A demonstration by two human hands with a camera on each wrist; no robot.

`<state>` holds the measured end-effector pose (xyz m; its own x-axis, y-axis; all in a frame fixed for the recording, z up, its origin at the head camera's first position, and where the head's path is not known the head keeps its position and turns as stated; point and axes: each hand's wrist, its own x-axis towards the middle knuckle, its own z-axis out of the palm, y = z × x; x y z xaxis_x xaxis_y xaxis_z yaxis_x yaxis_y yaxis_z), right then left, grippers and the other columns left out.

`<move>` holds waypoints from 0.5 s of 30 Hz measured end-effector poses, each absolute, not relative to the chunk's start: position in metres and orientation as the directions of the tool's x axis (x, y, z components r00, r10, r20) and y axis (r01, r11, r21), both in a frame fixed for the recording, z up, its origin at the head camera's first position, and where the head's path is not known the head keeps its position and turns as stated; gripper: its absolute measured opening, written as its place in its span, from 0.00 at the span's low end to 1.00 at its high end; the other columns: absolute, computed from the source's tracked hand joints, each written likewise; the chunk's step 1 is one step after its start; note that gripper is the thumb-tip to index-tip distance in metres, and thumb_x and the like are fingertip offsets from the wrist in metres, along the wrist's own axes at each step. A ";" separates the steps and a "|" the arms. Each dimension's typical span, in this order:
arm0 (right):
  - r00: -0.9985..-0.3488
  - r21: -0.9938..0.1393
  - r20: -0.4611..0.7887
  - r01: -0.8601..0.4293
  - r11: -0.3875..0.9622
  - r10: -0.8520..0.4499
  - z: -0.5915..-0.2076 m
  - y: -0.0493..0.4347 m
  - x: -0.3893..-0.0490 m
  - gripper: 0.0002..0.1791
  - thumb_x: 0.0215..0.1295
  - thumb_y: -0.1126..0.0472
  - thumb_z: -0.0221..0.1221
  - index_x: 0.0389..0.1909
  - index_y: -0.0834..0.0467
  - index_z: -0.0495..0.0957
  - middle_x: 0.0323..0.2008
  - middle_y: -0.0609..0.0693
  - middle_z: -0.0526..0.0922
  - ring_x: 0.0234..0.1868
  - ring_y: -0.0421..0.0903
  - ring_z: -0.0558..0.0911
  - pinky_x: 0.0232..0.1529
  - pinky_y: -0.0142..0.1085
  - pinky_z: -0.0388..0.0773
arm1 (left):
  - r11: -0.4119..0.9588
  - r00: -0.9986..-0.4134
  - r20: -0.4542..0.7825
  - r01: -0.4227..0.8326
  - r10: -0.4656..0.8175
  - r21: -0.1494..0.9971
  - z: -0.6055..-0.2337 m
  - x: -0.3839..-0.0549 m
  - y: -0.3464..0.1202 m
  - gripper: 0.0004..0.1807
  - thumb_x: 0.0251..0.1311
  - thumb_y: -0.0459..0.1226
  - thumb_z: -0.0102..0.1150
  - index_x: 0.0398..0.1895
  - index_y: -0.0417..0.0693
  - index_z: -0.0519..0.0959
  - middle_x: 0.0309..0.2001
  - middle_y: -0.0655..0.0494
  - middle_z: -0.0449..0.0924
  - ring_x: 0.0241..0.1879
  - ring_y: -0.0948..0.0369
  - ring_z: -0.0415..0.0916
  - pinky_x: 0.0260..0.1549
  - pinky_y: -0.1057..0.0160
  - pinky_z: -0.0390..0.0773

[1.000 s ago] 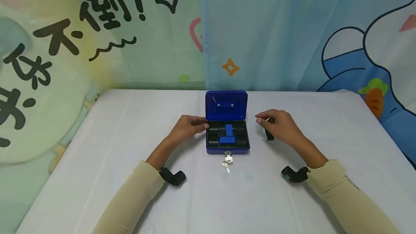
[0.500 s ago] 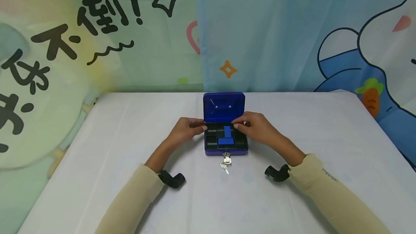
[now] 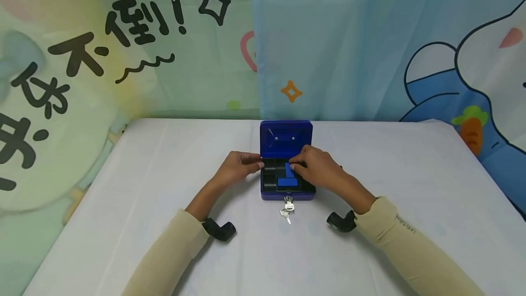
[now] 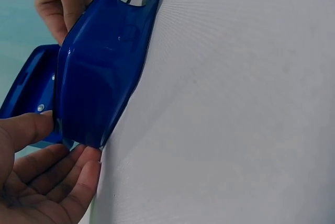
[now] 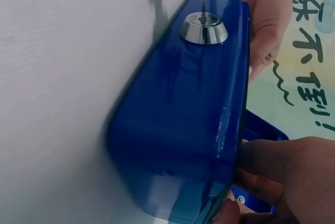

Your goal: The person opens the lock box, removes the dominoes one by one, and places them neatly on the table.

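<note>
A small blue cash box [image 3: 267,195] stands with its lid [image 3: 286,139] raised, and a black compartment tray [image 3: 269,182] lies inside. Two blue rectangular pieces are in the tray, one lengthwise [image 3: 288,171] and one crosswise [image 3: 286,182]. My left hand [image 3: 237,168] holds the box at its left rear corner, thumb on the rim and fingers along the side. My right hand [image 3: 318,166] reaches over the right rim, thumb and forefinger at the top of the lengthwise piece. Whether they pinch it is hidden; the other fingers are curled beneath the hand.
A key [image 3: 289,205] sits in the lock at the front, with a second key [image 3: 286,216] hanging from its ring. A white cloth [image 3: 255,250] covers the table. Behind it hang printed curtains [image 3: 328,49]. A small dark bit [image 3: 341,166] shows behind my right wrist.
My right hand has moved left from beside a small black thing on the table to over the tray. The left hand has stayed at the box's left side.
</note>
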<state>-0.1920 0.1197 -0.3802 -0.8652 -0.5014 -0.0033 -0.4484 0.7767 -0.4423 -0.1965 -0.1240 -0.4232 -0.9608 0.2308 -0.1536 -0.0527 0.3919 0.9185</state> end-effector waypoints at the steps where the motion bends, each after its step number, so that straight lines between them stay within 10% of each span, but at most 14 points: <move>1: -0.867 -0.444 -0.005 -0.445 0.778 -0.498 -0.380 0.119 -0.192 0.13 0.67 0.62 0.61 0.48 0.64 0.84 0.37 0.54 0.76 0.36 0.47 0.75 0.34 0.40 0.74 | 0.391 -0.961 -0.155 -0.055 0.229 0.919 -0.423 -0.196 -0.124 0.21 0.62 0.41 0.64 0.55 0.39 0.80 0.48 0.51 0.84 0.50 0.57 0.79 0.48 0.56 0.77; 15: -0.876 -0.450 0.117 -0.466 0.762 -0.467 -0.378 0.116 -0.190 0.08 0.65 0.64 0.62 0.39 0.63 0.86 0.40 0.54 0.82 0.46 0.53 0.79 0.50 0.49 0.75 | 0.387 -0.961 -0.156 -0.058 0.226 0.920 -0.424 -0.197 -0.123 0.21 0.61 0.41 0.65 0.55 0.39 0.81 0.47 0.52 0.84 0.49 0.58 0.79 0.49 0.54 0.77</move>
<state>-0.1897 0.1159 -0.3776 -0.8765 -0.4670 0.1169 -0.4660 0.7619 -0.4499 -0.1970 -0.1230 -0.4242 -0.9615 0.2264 -0.1558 -0.0581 0.3867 0.9204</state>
